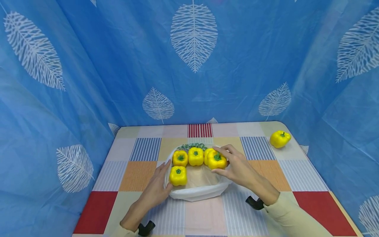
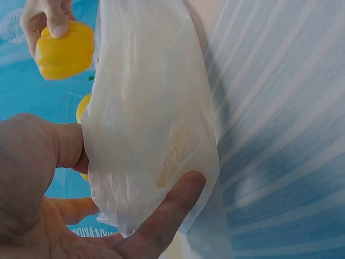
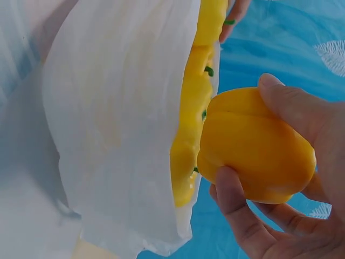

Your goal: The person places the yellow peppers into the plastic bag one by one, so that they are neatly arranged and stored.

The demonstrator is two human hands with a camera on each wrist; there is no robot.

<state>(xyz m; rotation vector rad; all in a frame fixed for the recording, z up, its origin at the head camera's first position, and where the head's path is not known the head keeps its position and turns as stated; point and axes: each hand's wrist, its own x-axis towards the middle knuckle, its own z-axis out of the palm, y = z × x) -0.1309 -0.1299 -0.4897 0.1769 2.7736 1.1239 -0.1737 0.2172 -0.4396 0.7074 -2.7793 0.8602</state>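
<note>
A white plastic bag point(image 1: 195, 194) lies wide open at the table's middle, a green leaf print point(image 1: 193, 145) at its back. Several yellow bell peppers sit inside, among them a front-left one point(image 1: 178, 175) and a back-middle one point(image 1: 195, 156). My left hand point(image 1: 155, 186) holds the bag's left side, its fingers spread along the rim and outer wall point(image 2: 151, 108). My right hand point(image 1: 240, 166) grips another yellow bell pepper point(image 1: 217, 160) between thumb and fingers, over the bag's right part. In the right wrist view this bell pepper point(image 3: 256, 144) is beside the bag's opening.
One more yellow bell pepper point(image 1: 279, 139) lies at the table's back right corner. A patchwork-check cloth point(image 1: 100, 210) covers the table. Blue leaf-print curtains point(image 1: 195, 89) surround it at the back and sides. Black wrist mounts point(image 1: 254, 202) sit below both hands.
</note>
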